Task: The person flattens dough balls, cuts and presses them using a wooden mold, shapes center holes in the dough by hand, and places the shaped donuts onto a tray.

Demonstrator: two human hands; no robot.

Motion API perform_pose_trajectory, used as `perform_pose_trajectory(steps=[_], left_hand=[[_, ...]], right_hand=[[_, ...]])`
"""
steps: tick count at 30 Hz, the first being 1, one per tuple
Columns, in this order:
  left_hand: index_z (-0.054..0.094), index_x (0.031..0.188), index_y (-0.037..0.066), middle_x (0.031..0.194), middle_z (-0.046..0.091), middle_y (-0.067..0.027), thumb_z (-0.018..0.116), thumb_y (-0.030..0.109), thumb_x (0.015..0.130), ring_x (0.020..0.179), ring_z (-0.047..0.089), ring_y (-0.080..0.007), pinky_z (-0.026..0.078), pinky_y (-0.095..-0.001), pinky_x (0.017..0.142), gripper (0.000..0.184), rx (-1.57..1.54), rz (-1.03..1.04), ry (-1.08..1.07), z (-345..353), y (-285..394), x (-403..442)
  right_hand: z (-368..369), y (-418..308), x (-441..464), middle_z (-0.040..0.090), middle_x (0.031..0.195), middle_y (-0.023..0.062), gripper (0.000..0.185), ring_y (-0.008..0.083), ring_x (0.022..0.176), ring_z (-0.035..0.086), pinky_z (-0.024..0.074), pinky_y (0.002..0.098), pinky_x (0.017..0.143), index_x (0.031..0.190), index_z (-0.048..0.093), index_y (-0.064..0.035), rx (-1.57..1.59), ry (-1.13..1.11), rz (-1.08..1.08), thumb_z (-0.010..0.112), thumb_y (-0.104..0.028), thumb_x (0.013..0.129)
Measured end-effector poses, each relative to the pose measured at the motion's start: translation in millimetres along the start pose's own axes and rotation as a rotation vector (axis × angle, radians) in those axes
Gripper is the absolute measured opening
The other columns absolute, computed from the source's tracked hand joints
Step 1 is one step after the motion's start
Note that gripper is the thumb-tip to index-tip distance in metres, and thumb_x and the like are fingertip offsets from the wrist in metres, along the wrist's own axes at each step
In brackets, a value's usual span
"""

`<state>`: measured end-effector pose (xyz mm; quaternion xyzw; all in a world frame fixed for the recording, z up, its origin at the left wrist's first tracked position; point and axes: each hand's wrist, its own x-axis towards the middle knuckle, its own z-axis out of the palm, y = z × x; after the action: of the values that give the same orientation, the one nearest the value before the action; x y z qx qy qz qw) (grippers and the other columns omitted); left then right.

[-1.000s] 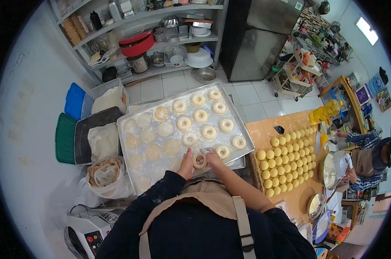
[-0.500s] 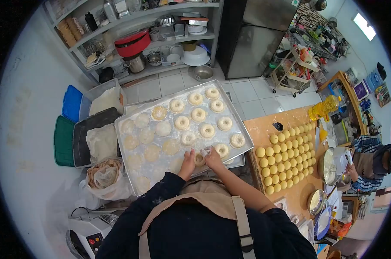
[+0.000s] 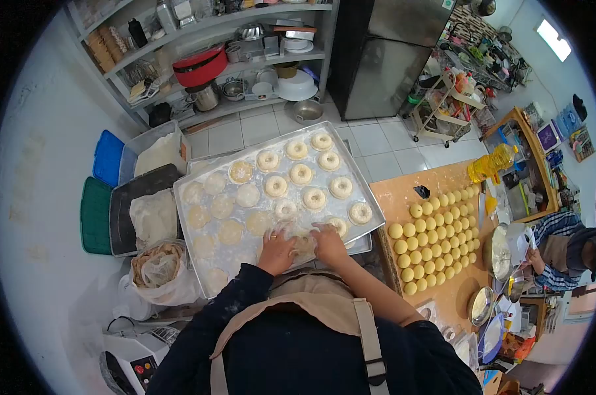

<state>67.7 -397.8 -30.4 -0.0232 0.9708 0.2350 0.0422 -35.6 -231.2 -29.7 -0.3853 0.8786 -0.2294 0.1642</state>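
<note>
A large metal tray [image 3: 322, 182] holds ring-shaped dough pieces [image 3: 341, 187] on its right side and flat, flour-dusted dough rounds [image 3: 230, 232] on its left. My left hand [image 3: 277, 253] is over the near edge of the tray, fingers apart and pointing forward. Facing it, my right hand [image 3: 328, 244] has its fingers stretched out, close to the nearest rings. Between the two hands is a pale, blurred dough piece [image 3: 304, 245]; whether my fingertips touch it is hard to make out. Neither hand visibly holds anything.
Round dough balls [image 3: 437, 237] stand in rows on the wooden table [image 3: 393, 191] at right, near an oil bottle [image 3: 494, 163]. A co-worker [image 3: 561, 247] is beside a mixer. Flour bins [image 3: 154, 217] stand left; shelves [image 3: 245, 62] and a fridge [image 3: 390, 66] are behind.
My fingers have opened from a pinch around a dough ring at the tray's near edge. The hands are now spread; the small pale thing at my right fingertips no longer shows.
</note>
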Motion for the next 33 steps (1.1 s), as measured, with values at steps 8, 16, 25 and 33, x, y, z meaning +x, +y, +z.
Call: perform_pose_trajectory(steps=[8, 16, 25, 33], left_hand=[[0.065, 0.111, 0.023, 0.140, 0.040, -0.0129, 0.067, 0.022, 0.076, 0.136, 0.027, -0.0368, 0.011, -0.0624, 0.108, 0.035, 0.183, 0.128, -0.015, 8.9, -12.4, 9.2], [0.066, 0.097, 0.009, 0.137, 0.043, -0.0136, 0.067, 0.018, 0.075, 0.133, 0.032, -0.0364, 0.019, -0.0639, 0.102, 0.024, -0.172, 0.085, 0.074, 23.2, -29.8, 16.7], [0.023, 0.145, 0.008, 0.153, 0.008, -0.0241, 0.077, 0.024, 0.065, 0.140, 0.007, -0.0449, 0.010, -0.0662, 0.105, 0.098, 0.092, 0.080, -0.039, -30.4, 55.0, 42.7], [0.025, 0.144, 0.008, 0.152, 0.013, -0.0231, 0.077, 0.028, 0.067, 0.139, 0.012, -0.0423, 0.012, -0.0578, 0.108, 0.095, 0.018, 0.520, 0.101, 19.0, 125.0, 81.1]], right_hand=[[15.4, -1.6, -7.1, 0.039, 0.141, 0.0143, 0.035, 0.0377, 0.128, 0.037, 0.0311, 0.0538, 0.104, 0.107, 0.064, -0.0128, -0.224, -0.066, -0.063, 0.060, -0.007, 0.073], [-13.7, -3.3, -4.3, 0.053, 0.124, 0.0127, 0.030, 0.0357, 0.116, 0.048, 0.0382, 0.0559, 0.092, 0.098, 0.061, -0.0069, 0.205, 0.083, 0.046, 0.062, -0.006, 0.069], [-55.7, 13.4, -55.6, 0.042, 0.134, 0.0229, 0.078, 0.0397, 0.128, 0.038, 0.0282, 0.0601, 0.104, 0.134, 0.042, -0.0092, -0.008, 0.214, 0.190, 0.074, -0.012, 0.062], [-39.5, 102.2, -211.1, 0.048, 0.127, 0.0226, 0.058, 0.0390, 0.121, 0.043, 0.0346, 0.0454, 0.103, 0.128, 0.046, -0.0059, 0.228, 0.849, 0.660, 0.068, -0.014, 0.075]])
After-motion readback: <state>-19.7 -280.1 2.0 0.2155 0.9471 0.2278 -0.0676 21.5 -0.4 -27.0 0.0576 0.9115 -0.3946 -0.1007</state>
